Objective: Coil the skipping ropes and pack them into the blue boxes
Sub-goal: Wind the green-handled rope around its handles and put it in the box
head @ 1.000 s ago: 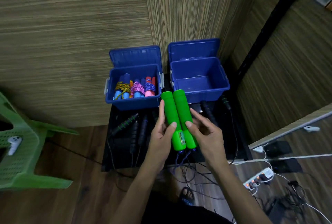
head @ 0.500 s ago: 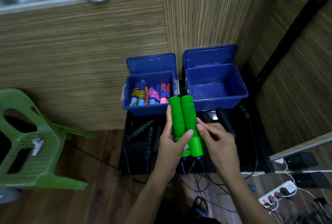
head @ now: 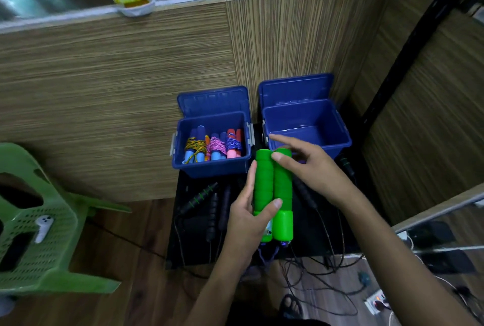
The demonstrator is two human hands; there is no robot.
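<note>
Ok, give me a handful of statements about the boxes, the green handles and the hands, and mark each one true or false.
1. Both blue boxes have their lids open. True: left box, right box.
2. The right box holds coiled ropes. False: it looks empty; the coiled ropes are in the left box.
3. The left hand holds the two green handles side by side. True.
4. The right hand rests on the floor. False: it is at the handles' top ends.
5. Dark-handled ropes lie on the black surface. True.
</note>
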